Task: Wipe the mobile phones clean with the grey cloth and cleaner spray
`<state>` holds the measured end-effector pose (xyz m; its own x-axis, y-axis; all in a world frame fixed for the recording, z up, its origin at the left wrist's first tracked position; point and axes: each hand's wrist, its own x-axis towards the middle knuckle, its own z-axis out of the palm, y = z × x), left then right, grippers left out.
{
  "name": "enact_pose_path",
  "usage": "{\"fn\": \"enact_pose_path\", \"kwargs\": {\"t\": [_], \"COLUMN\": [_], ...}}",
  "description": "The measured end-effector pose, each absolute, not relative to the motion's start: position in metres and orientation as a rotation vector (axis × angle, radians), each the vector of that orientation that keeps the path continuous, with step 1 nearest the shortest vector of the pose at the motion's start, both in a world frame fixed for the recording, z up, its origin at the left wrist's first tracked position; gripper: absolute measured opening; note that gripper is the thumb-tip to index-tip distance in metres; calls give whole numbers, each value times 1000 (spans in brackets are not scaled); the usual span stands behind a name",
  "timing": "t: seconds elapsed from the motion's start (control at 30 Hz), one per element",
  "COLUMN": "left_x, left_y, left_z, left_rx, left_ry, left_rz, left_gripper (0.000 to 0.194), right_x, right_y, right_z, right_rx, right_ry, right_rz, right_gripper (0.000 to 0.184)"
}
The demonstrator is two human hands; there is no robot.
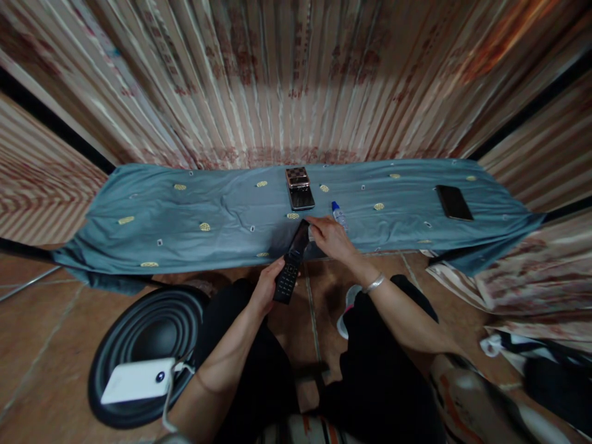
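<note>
An open black flip phone [286, 282] with a keypad sits in my left hand [266, 285], its fingers wrapped round the lower half. At the upper screen half, my right hand [332, 238] has its fingers closed by the edge, with a small pale thing, perhaps a cloth, partly showing under them. Just beyond my right hand lies a small clear bottle [340, 217] with a blue cap. Farther back on the blue cloth [231, 209] rests another flip phone [300, 192], opened out, with a checkered part.
A flat dark case-like object [454, 202] lies at the cloth's right end. Below on the left, a white power bank [136, 381] with a cable rests on a round black ridged stool [104, 345]. Striped curtains [296, 80] hang behind and at the sides.
</note>
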<state>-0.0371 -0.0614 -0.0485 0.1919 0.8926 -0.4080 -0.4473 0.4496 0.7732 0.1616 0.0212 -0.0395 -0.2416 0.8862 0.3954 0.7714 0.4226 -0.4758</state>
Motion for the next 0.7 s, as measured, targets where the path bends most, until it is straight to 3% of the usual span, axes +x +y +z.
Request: {"fn": "enact_pose_path", "kwargs": {"t": [0.1, 0.23, 0.33, 0.7], "left_x": [-38, -36, -35, -37], "left_y": [-61, -60, -59, -59], "left_z": [-49, -44, -40, -44], "left_rx": [521, 472, 415, 280], "left_ry": [960, 961, 1005, 978], "left_rz": [1007, 981, 937, 949], "left_gripper": [37, 30, 35, 38], "right_x": [166, 162, 151, 122], "right_y": [28, 40, 42, 27], "right_z": [-43, -51, -58, -59], "right_rx": [-1436, -1319, -1161, -1011], "right_ry": [-1898, -1383, -923, -550], "right_rz": [490, 1067, 1365, 1514], "right_gripper": [32, 20, 29, 19]}}
